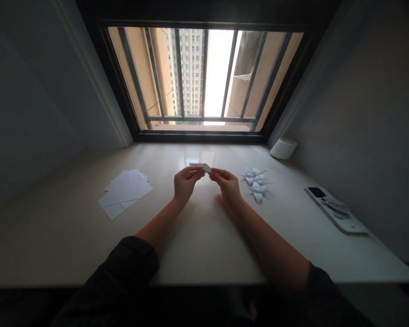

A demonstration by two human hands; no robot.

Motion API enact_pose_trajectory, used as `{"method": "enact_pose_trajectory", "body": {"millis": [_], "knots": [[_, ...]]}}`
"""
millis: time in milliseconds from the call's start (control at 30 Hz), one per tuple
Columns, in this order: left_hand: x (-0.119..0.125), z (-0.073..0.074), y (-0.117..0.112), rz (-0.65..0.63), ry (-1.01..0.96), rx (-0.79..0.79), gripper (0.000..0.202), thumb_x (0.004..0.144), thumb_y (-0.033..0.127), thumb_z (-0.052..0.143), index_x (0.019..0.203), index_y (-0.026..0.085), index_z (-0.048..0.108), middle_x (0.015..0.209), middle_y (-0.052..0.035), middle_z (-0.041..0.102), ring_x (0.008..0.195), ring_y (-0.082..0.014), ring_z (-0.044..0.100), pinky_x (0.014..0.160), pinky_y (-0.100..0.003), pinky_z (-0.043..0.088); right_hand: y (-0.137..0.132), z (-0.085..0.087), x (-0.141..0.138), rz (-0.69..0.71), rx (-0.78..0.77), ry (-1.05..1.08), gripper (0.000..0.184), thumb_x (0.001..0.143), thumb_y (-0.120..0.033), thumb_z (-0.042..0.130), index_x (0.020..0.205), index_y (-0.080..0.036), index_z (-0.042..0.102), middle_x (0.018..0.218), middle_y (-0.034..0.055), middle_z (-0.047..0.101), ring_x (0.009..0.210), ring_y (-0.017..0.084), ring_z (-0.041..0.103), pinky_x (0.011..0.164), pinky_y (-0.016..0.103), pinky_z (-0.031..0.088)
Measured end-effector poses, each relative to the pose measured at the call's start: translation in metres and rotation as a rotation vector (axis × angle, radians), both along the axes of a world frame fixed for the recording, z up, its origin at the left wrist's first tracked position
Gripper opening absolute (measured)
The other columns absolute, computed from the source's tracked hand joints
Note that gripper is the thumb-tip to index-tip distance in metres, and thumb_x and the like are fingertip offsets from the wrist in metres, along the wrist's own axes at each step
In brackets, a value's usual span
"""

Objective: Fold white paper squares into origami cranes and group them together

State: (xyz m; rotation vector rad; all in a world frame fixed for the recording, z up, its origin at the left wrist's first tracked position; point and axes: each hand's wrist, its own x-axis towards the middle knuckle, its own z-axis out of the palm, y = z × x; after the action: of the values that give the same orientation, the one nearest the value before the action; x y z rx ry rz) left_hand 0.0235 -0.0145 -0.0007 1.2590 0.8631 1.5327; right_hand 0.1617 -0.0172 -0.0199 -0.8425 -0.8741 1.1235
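Between my two hands is a small folded piece of white paper (206,167), lifted over the middle of the white sill. My left hand (187,182) pinches it from the left, thumb and fingers together. From the other side my right hand (226,182) grips its right end in the fingertips. Part of the paper is hidden by my fingers. Several folded white paper cranes (256,180) lie in a cluster just right of my right hand. A loose stack of white paper sheets (127,190) rests to the left of my left hand.
A phone (337,211) with a round grip on its back lies at the right, beside the wall. In the back right corner stands a white cylindrical object (283,148). A barred window (204,136) closes off the far side. The sill's front edge (204,282) is near me.
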Motion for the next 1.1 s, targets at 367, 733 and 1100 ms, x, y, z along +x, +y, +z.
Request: {"method": "enact_pose_trajectory", "body": {"millis": [367,733,1100], "knots": [[-0.001,0.004,0.003,0.025,-0.06,-0.041,0.042,0.06,0.036,0.078,0.064,0.019,0.039,0.057,0.0009,0.064,0.063,-0.0213,0.069,0.059,-0.03,0.051,0.003,-0.002,0.002,0.045,-0.02,-0.007,0.03,0.051,-0.035,0.083,0.072,-0.022,0.065,0.064,-0.0004,0.07,0.063,0.017,0.066,0.073,0.036,0.052],[-0.002,0.0,0.007,0.051,-0.073,0.051,0.042,0.063,0.035,0.076,0.06,0.018,0.038,0.063,0.0015,0.061,0.066,-0.0161,0.066,0.069,-0.032,0.055,-0.003,0.005,0.002,0.132,-0.006,-0.002,0.045,0.06,-0.039,0.078,0.098,-0.022,0.062,0.075,0.0017,0.072,0.074,0.019,0.068,0.081,0.037,0.05],[0.004,-0.001,0.0,0.053,0.004,0.11,0.037,0.065,0.035,0.075,0.06,0.018,0.042,0.059,0.0041,0.051,0.06,-0.0109,0.055,0.061,-0.026,0.049,-0.002,0.001,-0.012,0.055,-0.016,-0.012,0.055,0.051,-0.033,0.082,0.1,-0.022,0.06,0.076,-0.0007,0.07,0.076,0.019,0.067,0.08,0.035,0.05]]}}
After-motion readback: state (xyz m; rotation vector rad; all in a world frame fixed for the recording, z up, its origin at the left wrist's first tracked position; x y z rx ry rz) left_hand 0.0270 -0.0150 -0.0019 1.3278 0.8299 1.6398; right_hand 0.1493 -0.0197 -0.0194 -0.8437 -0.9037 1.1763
